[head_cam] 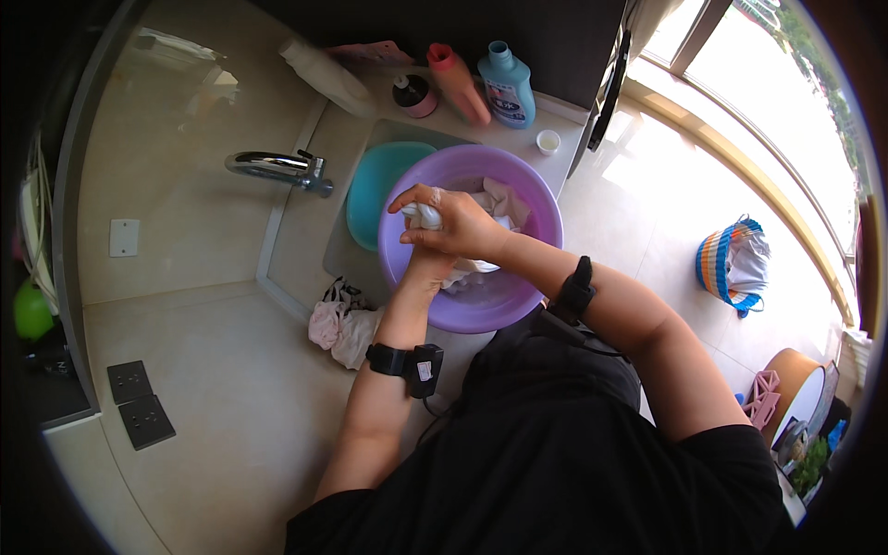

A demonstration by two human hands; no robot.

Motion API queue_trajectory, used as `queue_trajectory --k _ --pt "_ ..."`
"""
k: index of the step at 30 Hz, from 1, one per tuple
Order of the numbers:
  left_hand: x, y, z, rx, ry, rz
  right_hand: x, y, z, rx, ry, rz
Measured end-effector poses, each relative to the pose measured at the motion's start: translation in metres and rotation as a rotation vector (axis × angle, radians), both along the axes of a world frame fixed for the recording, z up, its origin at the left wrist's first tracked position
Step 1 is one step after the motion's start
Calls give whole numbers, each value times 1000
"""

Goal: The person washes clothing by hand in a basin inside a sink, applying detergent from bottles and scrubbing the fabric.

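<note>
A purple plastic basin (548, 208) stands over the sink, holding cloudy water and pale cloth (508, 201). Above it my right hand (454, 220), with some suds near the knuckles, is curled round a bunched white cloth (423, 216). My left hand (431, 262) is just below, pressed against the same bundle and largely hidden by the right hand. White fabric hangs beneath both hands into the basin. Each forearm wears a black strap with a small device.
A teal basin (364, 201) lies beside the chrome faucet (316, 173). Wrung-up clothes (347, 333) lie on the counter at left. Behind stand a blue bottle (510, 90), a red bottle (461, 87), a white bottle (329, 80) and a small cup (548, 142). A striped woven basket (714, 260) stands on the floor.
</note>
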State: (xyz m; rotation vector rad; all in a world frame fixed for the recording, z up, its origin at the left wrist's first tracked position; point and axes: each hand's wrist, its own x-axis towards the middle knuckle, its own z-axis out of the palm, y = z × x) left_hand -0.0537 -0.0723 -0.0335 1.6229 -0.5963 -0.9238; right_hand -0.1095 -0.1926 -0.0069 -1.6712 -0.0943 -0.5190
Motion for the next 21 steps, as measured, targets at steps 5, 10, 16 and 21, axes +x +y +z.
queue_trajectory --k 5,10,16,21 --pt "-3 2 -22 47 -42 -13 -3 7 -10 -51 159 -121" --pt "-8 6 -38 95 3 -55 1 13 -3 -203 261 -191" --pt "-7 5 28 -20 337 38 -1 -29 -23 751 440 137" --pt "27 27 53 -123 380 222 -41 -45 -32 -7 436 120"
